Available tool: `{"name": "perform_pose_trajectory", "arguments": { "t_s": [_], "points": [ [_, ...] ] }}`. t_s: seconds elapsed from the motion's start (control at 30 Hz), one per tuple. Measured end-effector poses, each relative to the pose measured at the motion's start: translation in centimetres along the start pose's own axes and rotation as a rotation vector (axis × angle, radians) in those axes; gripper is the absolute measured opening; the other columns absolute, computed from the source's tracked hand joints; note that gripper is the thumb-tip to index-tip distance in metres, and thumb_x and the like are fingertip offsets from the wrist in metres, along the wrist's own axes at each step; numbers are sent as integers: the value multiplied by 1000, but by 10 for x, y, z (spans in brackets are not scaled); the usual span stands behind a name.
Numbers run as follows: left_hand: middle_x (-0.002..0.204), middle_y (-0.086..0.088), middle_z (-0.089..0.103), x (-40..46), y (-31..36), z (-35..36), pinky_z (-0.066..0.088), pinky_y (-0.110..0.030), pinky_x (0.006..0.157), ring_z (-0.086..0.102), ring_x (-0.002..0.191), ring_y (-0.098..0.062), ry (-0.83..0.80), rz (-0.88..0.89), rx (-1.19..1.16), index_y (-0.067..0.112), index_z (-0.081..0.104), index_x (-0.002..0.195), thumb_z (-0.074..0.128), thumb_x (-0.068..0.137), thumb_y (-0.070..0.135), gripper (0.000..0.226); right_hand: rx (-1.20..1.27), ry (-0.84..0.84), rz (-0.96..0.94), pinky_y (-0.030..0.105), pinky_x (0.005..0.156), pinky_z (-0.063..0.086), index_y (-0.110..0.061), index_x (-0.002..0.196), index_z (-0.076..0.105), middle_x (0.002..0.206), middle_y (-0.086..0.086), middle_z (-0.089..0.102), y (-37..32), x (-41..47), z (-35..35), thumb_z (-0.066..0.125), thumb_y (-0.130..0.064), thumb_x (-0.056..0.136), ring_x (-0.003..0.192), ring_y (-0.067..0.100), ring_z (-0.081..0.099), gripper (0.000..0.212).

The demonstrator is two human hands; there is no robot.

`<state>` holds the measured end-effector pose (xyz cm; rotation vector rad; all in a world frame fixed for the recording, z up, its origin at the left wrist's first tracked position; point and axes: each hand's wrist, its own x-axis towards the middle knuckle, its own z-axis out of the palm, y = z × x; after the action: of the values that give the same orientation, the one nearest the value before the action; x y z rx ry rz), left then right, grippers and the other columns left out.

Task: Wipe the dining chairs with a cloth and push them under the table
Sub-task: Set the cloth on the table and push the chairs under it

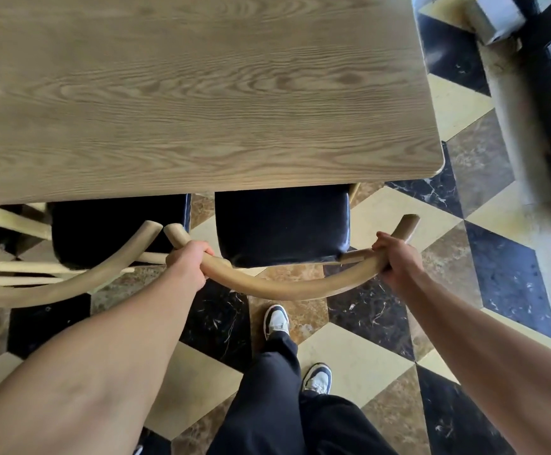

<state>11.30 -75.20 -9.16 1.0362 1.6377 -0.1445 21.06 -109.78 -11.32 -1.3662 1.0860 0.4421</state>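
Two chairs sit at the table's (202,93) near edge, and we hold the right chair (280,224) by its curved back rail (280,290). Our left hand (189,262) wraps the rail's left part; our right hand (395,257) wraps its right part. Its black seat is partly under the tabletop near the right corner. The left chair (116,231) stands just beside it, rail tips almost touching. No cloth shows. We judge the risk is a skewed push: the rail ends could clash or the seat could catch the table leg, and our fingers could get pinched between the rails.
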Motion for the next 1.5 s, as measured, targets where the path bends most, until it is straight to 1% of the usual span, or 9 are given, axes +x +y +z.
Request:
{"name": "perform_pose_trajectory", "arguments": {
  "t_s": [0.1,0.3,0.37,0.63,0.77,0.93,1.07,1.23,1.5],
  "points": [
    [96,-13,57,3,6,4,58,-42,83,57,81,-26,7,-2,-18,5,53,113,70,69,0,48,12,-11,-7,41,79,57,-7,97,76,107,5,74,-4,10,8,64,10,66,74,20,62,37],
    [101,-13,58,6,15,7,58,-44,83,59,86,-27,4,-30,-22,7,53,120,72,65,1,58,-11,-15,-1,34,73,57,-7,102,76,91,-2,72,-15,7,16,63,10,72,67,14,61,36],
    [99,-13,57,4,15,7,58,-44,85,59,89,-28,3,-24,-16,5,53,121,71,67,-1,57,-6,-22,10,35,77,57,-7,103,75,91,-1,71,-14,5,16,63,10,73,63,13,60,36],
    [95,-13,56,-7,13,6,57,-42,84,58,87,-29,14,-5,-1,7,50,109,68,74,-1,40,13,-6,25,41,83,56,-8,99,76,112,8,71,-9,9,14,65,10,69,86,25,60,37],
    [87,-11,56,-10,10,1,58,-41,84,56,74,-23,5,14,25,6,53,106,69,74,1,36,21,9,29,31,62,59,-10,96,76,105,1,72,-5,4,12,65,9,72,81,19,62,33],
    [89,-11,56,-9,9,-2,58,-41,85,57,83,-24,-19,23,29,8,51,111,70,76,2,40,39,-7,8,20,44,50,-13,102,75,95,-3,70,-5,1,14,64,7,75,72,14,59,35],
    [90,-13,55,-1,16,2,58,-43,81,58,85,-27,-48,21,30,7,49,113,71,76,-1,44,68,12,18,22,43,51,-3,107,71,82,4,68,-7,4,17,68,6,76,65,17,61,32],
    [95,-14,56,8,24,4,58,-50,81,60,95,-32,-74,23,45,9,49,114,71,75,-2,46,55,20,10,22,46,51,-1,105,72,77,7,68,-6,8,20,73,2,73,67,20,63,33],
    [91,-12,56,6,20,3,57,-49,87,60,90,-29,-80,37,42,9,50,110,70,78,2,38,8,-2,3,25,47,53,-4,102,67,87,11,67,-7,8,18,72,2,74,66,22,64,30]
  ]
}}
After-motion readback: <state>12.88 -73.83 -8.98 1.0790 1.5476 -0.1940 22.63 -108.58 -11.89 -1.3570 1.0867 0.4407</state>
